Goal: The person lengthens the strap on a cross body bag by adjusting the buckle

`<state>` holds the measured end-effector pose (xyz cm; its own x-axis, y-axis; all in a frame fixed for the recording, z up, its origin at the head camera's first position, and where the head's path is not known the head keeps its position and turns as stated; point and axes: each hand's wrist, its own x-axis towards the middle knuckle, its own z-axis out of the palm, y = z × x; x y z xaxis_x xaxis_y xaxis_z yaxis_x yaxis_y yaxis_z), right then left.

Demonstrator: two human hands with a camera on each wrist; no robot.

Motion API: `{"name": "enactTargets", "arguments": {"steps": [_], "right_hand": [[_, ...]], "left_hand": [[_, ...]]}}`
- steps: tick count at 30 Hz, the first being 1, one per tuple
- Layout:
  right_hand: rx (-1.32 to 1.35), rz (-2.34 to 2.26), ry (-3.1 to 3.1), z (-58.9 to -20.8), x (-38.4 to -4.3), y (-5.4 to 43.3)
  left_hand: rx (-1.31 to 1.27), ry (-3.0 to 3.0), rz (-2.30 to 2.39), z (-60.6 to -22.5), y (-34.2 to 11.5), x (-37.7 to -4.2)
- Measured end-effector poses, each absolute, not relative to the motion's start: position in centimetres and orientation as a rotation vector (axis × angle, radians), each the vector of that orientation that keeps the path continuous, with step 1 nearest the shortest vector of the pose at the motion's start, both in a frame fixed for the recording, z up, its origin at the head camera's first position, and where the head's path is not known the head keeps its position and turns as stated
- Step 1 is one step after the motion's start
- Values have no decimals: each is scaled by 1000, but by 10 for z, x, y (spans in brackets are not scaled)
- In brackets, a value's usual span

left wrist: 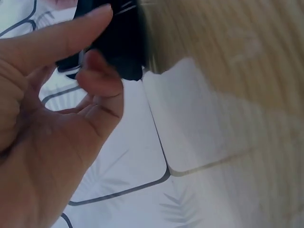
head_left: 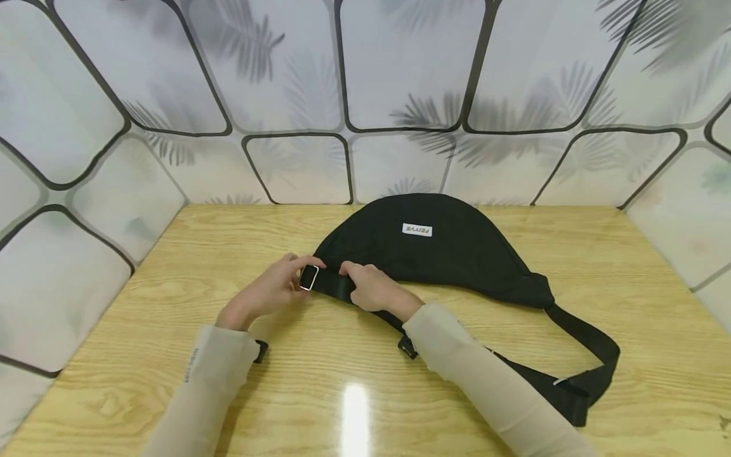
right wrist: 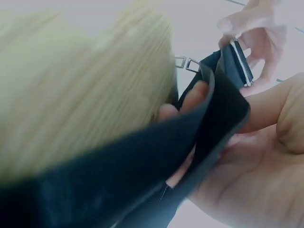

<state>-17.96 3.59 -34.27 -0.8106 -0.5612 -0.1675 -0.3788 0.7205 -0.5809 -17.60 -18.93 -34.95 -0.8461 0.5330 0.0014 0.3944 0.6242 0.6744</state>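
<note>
A black waist bag (head_left: 434, 260) lies on the wooden table, its curved side toward the back and its small white label (head_left: 417, 230) upside down. At its left end my left hand (head_left: 267, 291) pinches a rectangular metal slide buckle (head_left: 309, 277) between thumb and fingers. Just to the right, my right hand (head_left: 377, 289) grips the black strap (head_left: 334, 284) that runs from this buckle. In the right wrist view the strap (right wrist: 142, 147) is folded double, with fingers behind it and the thumb (right wrist: 268, 107) on the near side. Dark webbing (left wrist: 118, 42) shows at the left fingertips in the left wrist view.
A black plastic clip (head_left: 406, 347) lies beside the right sleeve, and another black end piece (head_left: 261, 351) pokes out by the left cuff. The strap's far part (head_left: 605, 355) loops around on the right. A patterned backdrop (head_left: 400, 165) rises behind the table (head_left: 320, 393).
</note>
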Motion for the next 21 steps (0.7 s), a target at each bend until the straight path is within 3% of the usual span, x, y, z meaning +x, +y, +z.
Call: {"name": "enactTargets", "arguments": {"steps": [8,21], "right_hand": [[-792,-566,2809,-344,-172,29],[-944,-833,2894,-336,-176,23]], "left_hand": [[902,2852,892,-349,-185,-174],[994,2962,826,-344,-182,-169]]}}
